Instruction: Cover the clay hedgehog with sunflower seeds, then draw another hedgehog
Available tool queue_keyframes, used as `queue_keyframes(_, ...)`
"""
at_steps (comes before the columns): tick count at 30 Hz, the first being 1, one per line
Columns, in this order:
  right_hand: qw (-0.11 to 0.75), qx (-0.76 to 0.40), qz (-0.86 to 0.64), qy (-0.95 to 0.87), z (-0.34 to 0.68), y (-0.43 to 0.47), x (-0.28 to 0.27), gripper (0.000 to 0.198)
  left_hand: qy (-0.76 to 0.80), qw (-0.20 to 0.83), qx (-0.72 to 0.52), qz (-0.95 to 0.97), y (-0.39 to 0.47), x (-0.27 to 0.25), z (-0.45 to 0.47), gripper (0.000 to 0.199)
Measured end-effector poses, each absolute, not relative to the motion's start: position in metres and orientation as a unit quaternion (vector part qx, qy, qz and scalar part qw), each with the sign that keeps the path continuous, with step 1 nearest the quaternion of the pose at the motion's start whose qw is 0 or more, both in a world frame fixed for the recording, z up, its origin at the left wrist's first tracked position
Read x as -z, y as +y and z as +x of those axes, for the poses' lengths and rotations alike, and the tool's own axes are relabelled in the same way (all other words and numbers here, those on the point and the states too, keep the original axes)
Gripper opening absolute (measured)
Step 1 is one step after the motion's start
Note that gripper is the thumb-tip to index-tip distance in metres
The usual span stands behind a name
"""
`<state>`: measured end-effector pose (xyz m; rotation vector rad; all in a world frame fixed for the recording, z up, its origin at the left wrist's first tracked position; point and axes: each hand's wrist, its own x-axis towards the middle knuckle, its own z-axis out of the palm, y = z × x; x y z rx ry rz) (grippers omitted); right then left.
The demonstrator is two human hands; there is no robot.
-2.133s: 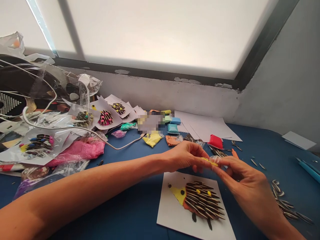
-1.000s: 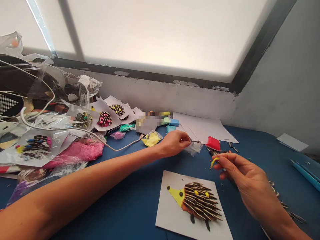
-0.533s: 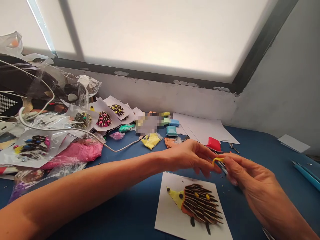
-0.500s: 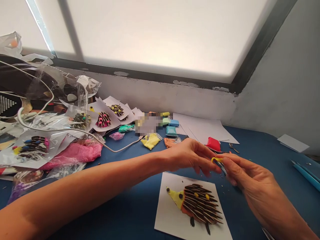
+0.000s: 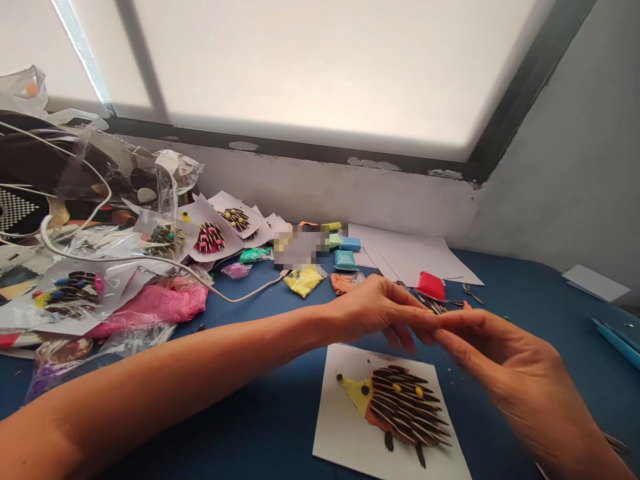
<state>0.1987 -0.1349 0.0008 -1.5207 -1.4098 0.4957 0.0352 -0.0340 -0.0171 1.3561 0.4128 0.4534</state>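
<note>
My left hand (image 5: 373, 308) reaches in from the left, its thumb and fingers pressed together at the tips. Those tips meet the thumb and forefinger of my right hand (image 5: 500, 353), also pinched. The strip of yellow modelling clay, seen between them a moment ago, is hidden by the fingers now. Just below the hands lies a white card (image 5: 333, 427) bearing a hedgehog (image 5: 407, 407). The hedgehog has a yellow clay face, dark eye and nose, a back of striped sunflower seeds, and two small yellow balls among the seeds.
Behind the hands lie a red clay pack (image 5: 431, 286), loose sunflower seeds (image 5: 436, 307), a yellow clay pack (image 5: 305, 280) and white paper sheets (image 5: 415, 257). More seed hedgehogs (image 5: 210, 238), a pink cloth (image 5: 160, 303) and a white cable (image 5: 165, 261) crowd the left. A blue tool (image 5: 617, 343) lies right.
My hands have come together at the fingertips, and the yellow clay strip has gone out of sight between them. The view has shifted slightly; the hedgehog card looks unchanged.
</note>
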Motion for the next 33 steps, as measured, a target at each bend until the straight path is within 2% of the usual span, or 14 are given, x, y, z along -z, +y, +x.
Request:
queue_keyframes(9, 0.449, -0.123, -0.634, -0.618, 0.197, -0.140, 0.004, 0.040, 0.169, 0.751, -0.163, 0.617, -0.046, 0.012, 0.037, 0.038)
queue_keyframes(14, 0.411, -0.118, -0.619, -0.659, 0.202, -0.142, 0.002, 0.031, 0.172, 0.742, -0.180, 0.622, -0.039, 0.014, 0.035, 0.031)
queue_keyframes(18, 0.440, -0.135, -0.623, -0.633, 0.208, -0.140, -0.003, 0.037, 0.150, 0.735, -0.188, 0.634, -0.028, 0.015, 0.030, 0.025)
queue_keyframes(23, 0.455, -0.133, -0.654, -0.589, 0.206, -0.143, -0.014, 0.037, 0.094, 0.758, -0.151, 0.628, -0.023, 0.014, 0.027, 0.025)
queue_keyframes(26, 0.464, -0.137, -0.663, -0.571, 0.206, -0.146, -0.016, 0.037, 0.116, 0.759, -0.145, 0.623, -0.025, 0.011, 0.026, 0.030)
queue_keyframes(29, 0.464, -0.170, -0.654, -0.573, 0.210, -0.145, -0.013, 0.038, 0.149, 0.746, -0.154, 0.630, -0.027, 0.006, 0.025, 0.047)
queue_keyframes(33, 0.443, -0.189, -0.631, -0.608, 0.213, -0.143, -0.008, 0.041, 0.107, 0.755, -0.138, 0.632, -0.028, 0.004, 0.023, 0.057)
